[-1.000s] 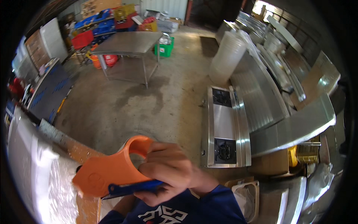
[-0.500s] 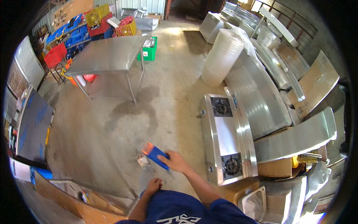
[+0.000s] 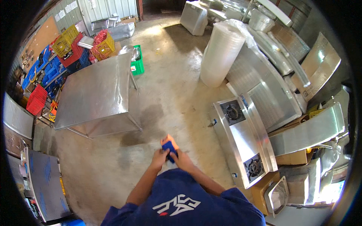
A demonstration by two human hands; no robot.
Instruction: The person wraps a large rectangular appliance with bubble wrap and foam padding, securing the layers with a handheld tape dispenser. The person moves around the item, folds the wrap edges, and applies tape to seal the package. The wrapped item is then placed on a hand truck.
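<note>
A small blue and orange box (image 3: 169, 144) is between my hands in front of my chest, its orange end pointing away from me. My left hand (image 3: 160, 156) closes on its left side. From the right, my right hand (image 3: 183, 158) grips its blue part with thumb and fingers. The fingers hide part of the box, and its near end is partly covered.
A steel table (image 3: 96, 90) stands ahead to the left, with a green crate (image 3: 137, 67) behind it. On the right are a two-burner gas stove (image 3: 241, 139) and an upright roll of bubble wrap (image 3: 222, 52). Steel panels (image 3: 45, 180) lean at the left.
My left hand has come up to the box, which only my right hand held before. The box is now nearer my chest. My view has shifted, bringing the steel table closer.
</note>
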